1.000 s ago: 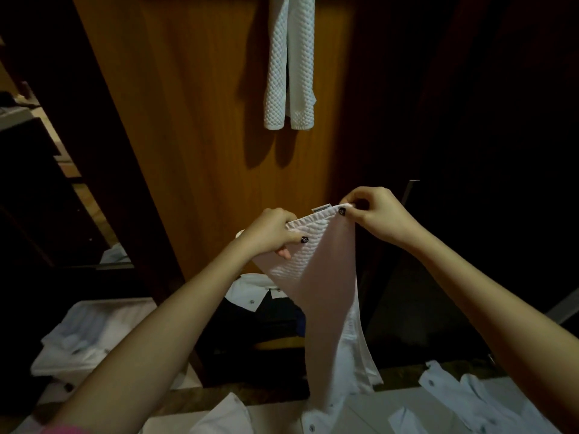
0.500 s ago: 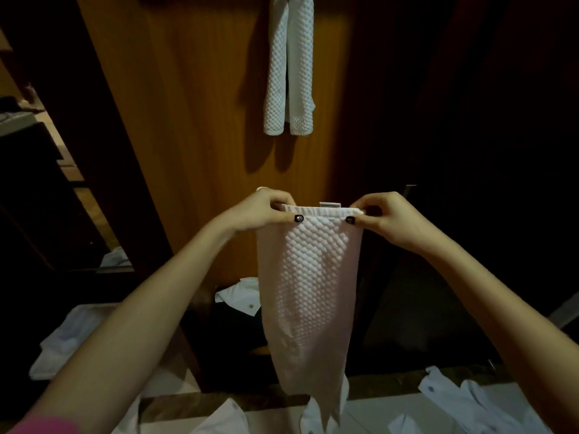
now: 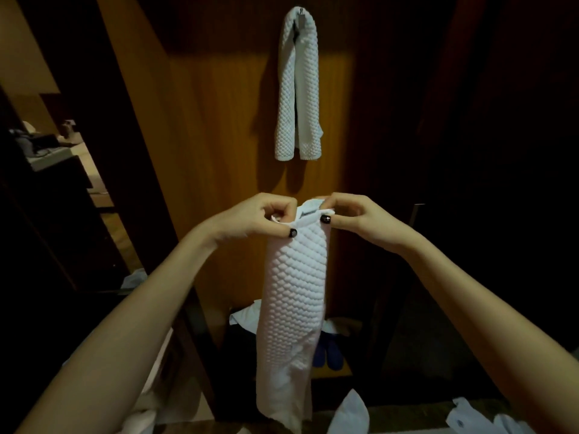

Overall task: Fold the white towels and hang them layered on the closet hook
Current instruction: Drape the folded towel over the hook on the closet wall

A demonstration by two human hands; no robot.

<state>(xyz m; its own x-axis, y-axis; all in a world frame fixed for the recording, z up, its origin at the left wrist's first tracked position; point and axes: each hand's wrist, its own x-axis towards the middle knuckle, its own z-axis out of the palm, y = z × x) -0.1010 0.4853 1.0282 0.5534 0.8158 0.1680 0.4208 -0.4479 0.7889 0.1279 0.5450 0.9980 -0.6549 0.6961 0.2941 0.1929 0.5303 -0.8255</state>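
Dim wooden closet panel (image 3: 219, 151) is glowing behind. The left hand (image 3: 260, 217) and right hand (image 3: 351, 217) are both pinching the top edge of the folded towel (image 3: 294, 292), its length dangling straight below them. The hook (image 3: 300, 12), already wearing a hung towel (image 3: 297, 89), is sitting right above both hands.

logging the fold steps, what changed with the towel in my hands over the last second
The left hand and right hand drew closer together, folding the held towel from a flat spread panel into a narrower lengthwise strip. Both keep pinching its top edge. The hanging towel stays draped over the hook, unmoved.
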